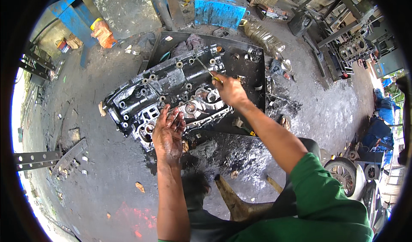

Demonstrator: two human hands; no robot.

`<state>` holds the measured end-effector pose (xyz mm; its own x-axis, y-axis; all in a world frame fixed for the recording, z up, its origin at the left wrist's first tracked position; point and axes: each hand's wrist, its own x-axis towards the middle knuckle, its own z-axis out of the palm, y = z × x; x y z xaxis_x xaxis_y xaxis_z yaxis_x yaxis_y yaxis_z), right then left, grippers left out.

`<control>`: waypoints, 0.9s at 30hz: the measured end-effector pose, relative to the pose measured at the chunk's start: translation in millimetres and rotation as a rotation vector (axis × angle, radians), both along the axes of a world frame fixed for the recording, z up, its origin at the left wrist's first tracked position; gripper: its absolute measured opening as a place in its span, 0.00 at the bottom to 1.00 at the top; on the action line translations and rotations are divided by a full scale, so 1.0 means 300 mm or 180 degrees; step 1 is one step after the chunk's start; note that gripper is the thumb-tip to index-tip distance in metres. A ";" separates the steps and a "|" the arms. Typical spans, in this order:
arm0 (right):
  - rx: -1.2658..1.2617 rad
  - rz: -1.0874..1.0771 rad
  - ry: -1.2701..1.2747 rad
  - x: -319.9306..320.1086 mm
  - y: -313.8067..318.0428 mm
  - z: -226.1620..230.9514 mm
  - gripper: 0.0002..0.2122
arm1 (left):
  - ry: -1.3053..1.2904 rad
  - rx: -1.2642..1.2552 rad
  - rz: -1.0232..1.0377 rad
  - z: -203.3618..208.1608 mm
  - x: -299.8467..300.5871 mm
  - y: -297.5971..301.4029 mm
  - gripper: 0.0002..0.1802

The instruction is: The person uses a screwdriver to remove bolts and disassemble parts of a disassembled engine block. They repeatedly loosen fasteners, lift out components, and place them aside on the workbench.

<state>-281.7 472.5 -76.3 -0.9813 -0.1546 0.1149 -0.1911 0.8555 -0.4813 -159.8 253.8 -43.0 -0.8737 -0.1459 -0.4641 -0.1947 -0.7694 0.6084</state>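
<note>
A long, oily engine block (pixel 171 87) lies aslant across a dark metal tray (pixel 246 98), its bolt holes and machined ports facing up. My right hand (pixel 231 91) is closed around the yellowish handle of a thin screwdriver (pixel 205 66), whose shaft points up and left over the block's far right part. At the block's near edge, my left hand (pixel 168 134) is held palm up with fingers apart and grease on the skin. Nothing rests in it. Whether its fingertips touch the metal I cannot tell.
A dark rag (pixel 189 44) lies behind the block. Small metal parts (pixel 252 55) sit at the tray's right corner. Beyond stand a blue metal box (pixel 219 8) and a bundle of clear plastic bottles (pixel 264 38). A wheel (pixel 342 175) is at lower right.
</note>
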 end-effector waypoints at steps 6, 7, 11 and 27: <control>-0.0219 -0.0664 -0.0775 0.061 -0.183 -0.037 0.23 | 0.0117 -0.0172 0.0282 0.019 0.052 -0.101 0.24; -0.0514 -0.0654 -0.1176 0.026 -0.159 -0.011 0.23 | 0.0136 -0.0157 0.0307 0.021 0.042 -0.103 0.23; -0.0811 -0.0344 -0.1597 -0.035 -0.004 0.043 0.20 | 0.0347 -0.0080 0.0187 0.018 0.013 -0.045 0.23; 0.0276 -0.0897 -0.1256 0.065 -0.121 0.055 0.19 | 0.0202 0.0061 0.0067 0.017 0.033 -0.047 0.21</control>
<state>-262.1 436.3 -59.7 -0.9524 0.1307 -0.2755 0.2361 0.8878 -0.3950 -149.8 239.6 -37.9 -0.8983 -0.1561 -0.4108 -0.1399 -0.7846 0.6041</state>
